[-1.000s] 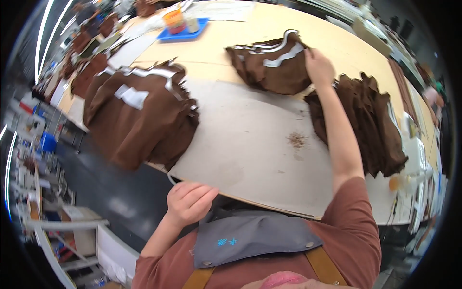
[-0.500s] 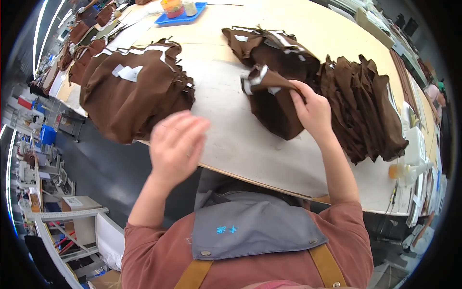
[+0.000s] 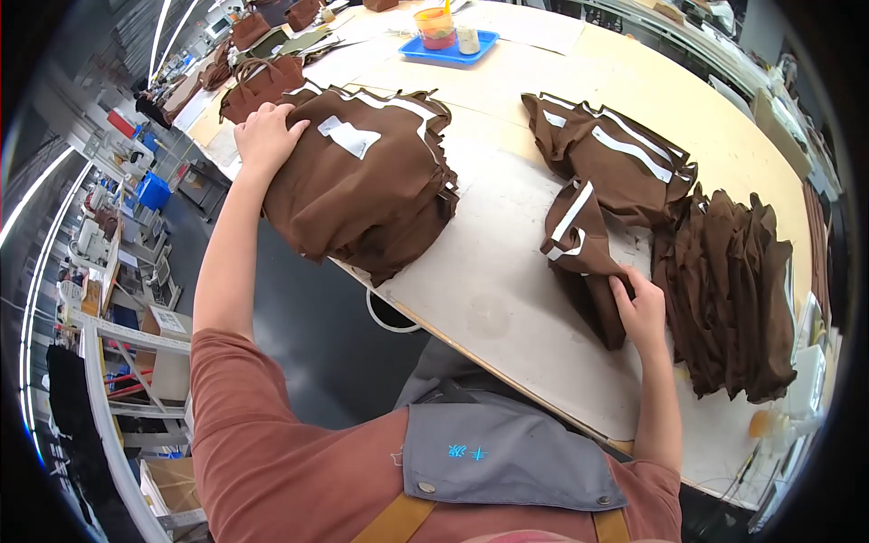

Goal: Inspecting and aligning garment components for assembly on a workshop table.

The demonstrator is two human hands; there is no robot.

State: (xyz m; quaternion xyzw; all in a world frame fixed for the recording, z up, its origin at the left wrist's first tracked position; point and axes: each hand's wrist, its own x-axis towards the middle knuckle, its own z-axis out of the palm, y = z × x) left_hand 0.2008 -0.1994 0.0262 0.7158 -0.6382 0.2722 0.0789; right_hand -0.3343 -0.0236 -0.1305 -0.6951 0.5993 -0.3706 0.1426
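A thick stack of brown fabric pieces (image 3: 362,199), edged with white strips and topped by white patches, lies at the table's left edge. At its far left corner my left hand (image 3: 264,140) grips the edge of the top piece, fingers bent over the cloth. My right hand (image 3: 641,312) pinches a separate brown fabric piece (image 3: 584,244) between thumb and fingers; this one looks sewn, with white strips on its upper end. Just beyond it lies another brown sewn piece (image 3: 615,158). Right of my right hand, several brown pieces (image 3: 729,290) stand bunched in folds.
On the pale table (image 3: 498,299), a blue tray (image 3: 448,52) at the back carries an orange cup (image 3: 436,32) and a whitish jar (image 3: 468,39). Reddish-brown bags (image 3: 262,86) stand beyond the left stack. A white-framed rack (image 3: 100,389) is at lower left.
My left hand has moved from the air in front of the left stack to its far left corner and taken hold there. The right hand keeps its piece, drawn nearer. The view has turned left.
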